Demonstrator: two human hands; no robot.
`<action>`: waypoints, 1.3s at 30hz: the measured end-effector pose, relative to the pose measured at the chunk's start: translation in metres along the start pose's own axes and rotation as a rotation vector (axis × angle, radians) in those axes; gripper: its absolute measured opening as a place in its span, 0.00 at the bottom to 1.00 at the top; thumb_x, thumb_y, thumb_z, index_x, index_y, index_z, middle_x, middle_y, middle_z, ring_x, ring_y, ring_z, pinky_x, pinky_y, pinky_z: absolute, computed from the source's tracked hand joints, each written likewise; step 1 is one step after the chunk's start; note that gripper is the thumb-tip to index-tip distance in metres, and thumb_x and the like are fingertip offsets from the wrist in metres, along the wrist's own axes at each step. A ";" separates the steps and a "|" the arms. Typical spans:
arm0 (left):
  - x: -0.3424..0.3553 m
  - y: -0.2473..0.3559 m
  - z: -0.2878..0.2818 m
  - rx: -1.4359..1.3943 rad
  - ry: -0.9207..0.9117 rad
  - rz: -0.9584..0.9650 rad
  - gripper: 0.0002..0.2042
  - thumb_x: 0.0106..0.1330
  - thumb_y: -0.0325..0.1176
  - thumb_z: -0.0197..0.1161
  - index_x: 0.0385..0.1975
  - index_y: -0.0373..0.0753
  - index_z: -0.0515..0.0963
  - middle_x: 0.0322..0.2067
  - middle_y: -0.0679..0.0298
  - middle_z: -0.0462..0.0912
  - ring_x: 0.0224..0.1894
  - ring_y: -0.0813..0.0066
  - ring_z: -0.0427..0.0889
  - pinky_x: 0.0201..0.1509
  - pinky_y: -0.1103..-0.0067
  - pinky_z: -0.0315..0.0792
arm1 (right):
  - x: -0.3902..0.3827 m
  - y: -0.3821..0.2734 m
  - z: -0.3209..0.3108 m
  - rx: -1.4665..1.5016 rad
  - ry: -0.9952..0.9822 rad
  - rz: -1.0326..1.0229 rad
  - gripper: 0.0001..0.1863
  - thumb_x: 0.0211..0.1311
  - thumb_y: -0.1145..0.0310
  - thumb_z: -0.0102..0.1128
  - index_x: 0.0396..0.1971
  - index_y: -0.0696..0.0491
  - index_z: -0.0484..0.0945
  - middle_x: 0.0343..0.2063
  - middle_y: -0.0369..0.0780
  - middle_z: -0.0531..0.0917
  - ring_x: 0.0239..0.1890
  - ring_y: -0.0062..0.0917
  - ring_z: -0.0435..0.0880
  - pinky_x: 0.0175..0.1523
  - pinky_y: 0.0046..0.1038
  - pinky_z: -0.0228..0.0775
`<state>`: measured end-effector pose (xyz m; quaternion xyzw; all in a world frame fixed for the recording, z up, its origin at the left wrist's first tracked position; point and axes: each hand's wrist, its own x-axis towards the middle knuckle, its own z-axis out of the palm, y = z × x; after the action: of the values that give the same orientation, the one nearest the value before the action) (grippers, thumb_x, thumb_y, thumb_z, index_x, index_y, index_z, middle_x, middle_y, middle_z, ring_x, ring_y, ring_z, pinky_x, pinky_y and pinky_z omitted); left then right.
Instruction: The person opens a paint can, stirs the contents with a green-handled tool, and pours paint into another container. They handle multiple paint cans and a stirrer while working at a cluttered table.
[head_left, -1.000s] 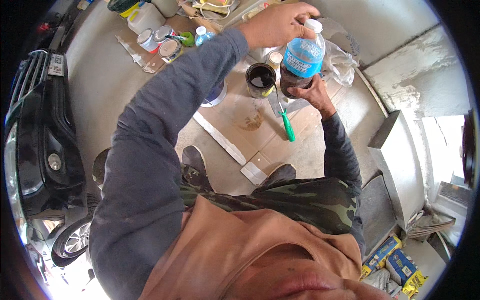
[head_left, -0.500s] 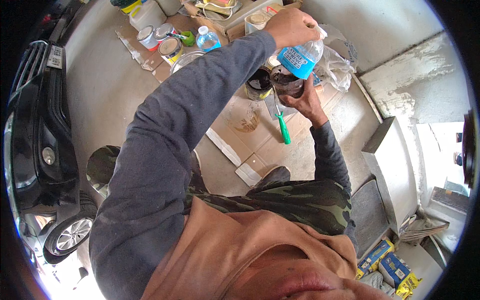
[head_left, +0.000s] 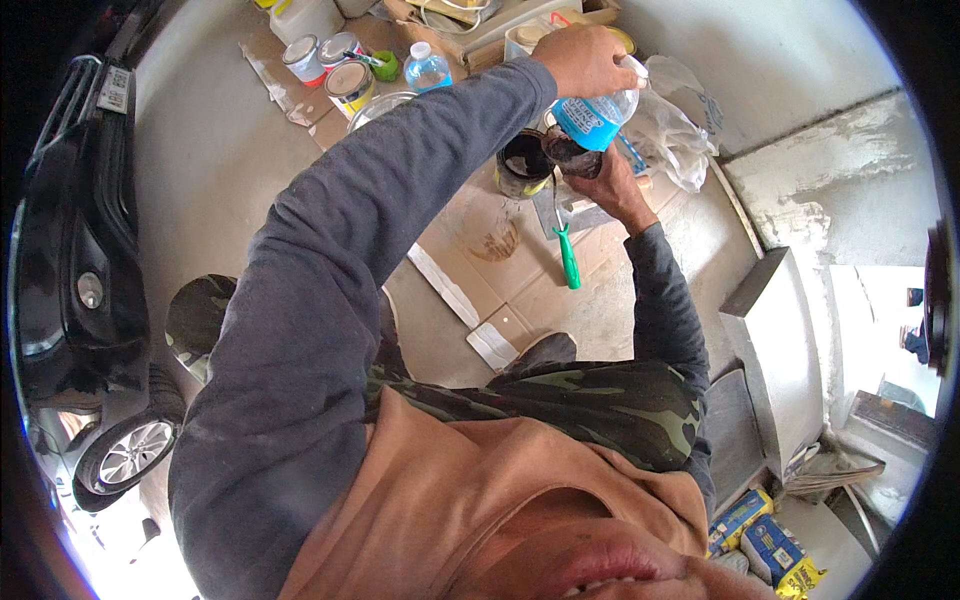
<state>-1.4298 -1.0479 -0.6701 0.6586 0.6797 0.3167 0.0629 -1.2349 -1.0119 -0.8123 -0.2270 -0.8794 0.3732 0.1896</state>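
Observation:
My left hand (head_left: 582, 62) reaches across to the far side, its fingers closed round the neck of a clear plastic bottle (head_left: 590, 120) with a blue label. The bottle leans, and its lower end hangs over a small dark-stained can (head_left: 572, 158). My right hand (head_left: 612, 188) grips that can from the right side. Just left of it stands an open can of dark paint (head_left: 522, 160), close against the held can. A tool with a green handle (head_left: 567, 260) lies on the cardboard below the cans. The bottle partly hides the held can's mouth.
Cardboard (head_left: 475, 265) covers the floor under the cans. Several paint tins (head_left: 350, 85) and another water bottle (head_left: 427, 70) stand at the far left. A crumpled plastic bag (head_left: 680, 140) lies right of my hands. A black car (head_left: 85, 270) stands at the left edge.
The held can has tipped and shows less of its side, with my right hand slightly higher round it. The bottle has shifted slightly left and down toward the can. The whole view has shifted slightly.

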 end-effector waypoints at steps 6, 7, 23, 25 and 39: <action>-0.010 -0.022 -0.007 0.014 -0.026 -0.023 0.27 0.58 0.59 0.67 0.37 0.37 0.88 0.33 0.49 0.88 0.38 0.52 0.89 0.45 0.63 0.80 | 0.009 -0.003 -0.001 -0.049 -0.070 -0.002 0.40 0.47 0.69 0.76 0.62 0.56 0.66 0.52 0.54 0.82 0.57 0.54 0.81 0.61 0.46 0.73; -0.011 -0.025 -0.007 0.018 -0.033 -0.028 0.27 0.58 0.59 0.67 0.37 0.37 0.88 0.33 0.49 0.88 0.38 0.52 0.89 0.45 0.62 0.80 | 0.010 -0.004 -0.001 -0.060 -0.076 -0.012 0.40 0.47 0.70 0.76 0.62 0.56 0.66 0.52 0.55 0.82 0.57 0.54 0.81 0.61 0.46 0.73; -0.024 -0.060 -0.005 0.023 -0.002 -0.046 0.26 0.58 0.58 0.69 0.36 0.36 0.87 0.30 0.48 0.86 0.35 0.51 0.87 0.44 0.63 0.78 | 0.027 0.005 0.005 -0.326 -0.084 -0.184 0.37 0.47 0.69 0.77 0.58 0.56 0.69 0.47 0.55 0.84 0.51 0.54 0.83 0.57 0.46 0.75; -0.028 -0.064 -0.004 0.013 0.003 -0.052 0.25 0.61 0.57 0.69 0.43 0.38 0.87 0.31 0.53 0.86 0.34 0.56 0.85 0.42 0.66 0.76 | 0.028 0.006 0.005 -0.350 -0.108 -0.166 0.37 0.45 0.71 0.75 0.59 0.55 0.69 0.48 0.54 0.83 0.53 0.53 0.82 0.59 0.47 0.74; -0.037 -0.068 -0.014 -0.015 0.003 -0.084 0.25 0.56 0.56 0.67 0.35 0.36 0.87 0.33 0.45 0.87 0.38 0.47 0.87 0.46 0.59 0.79 | 0.031 0.009 0.008 -0.460 -0.098 -0.161 0.35 0.43 0.69 0.75 0.55 0.57 0.71 0.49 0.54 0.82 0.55 0.52 0.80 0.61 0.48 0.70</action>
<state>-1.4904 -1.0828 -0.7065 0.6286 0.7044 0.3198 0.0800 -1.2626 -0.9942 -0.8187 -0.1749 -0.9645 0.1576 0.1192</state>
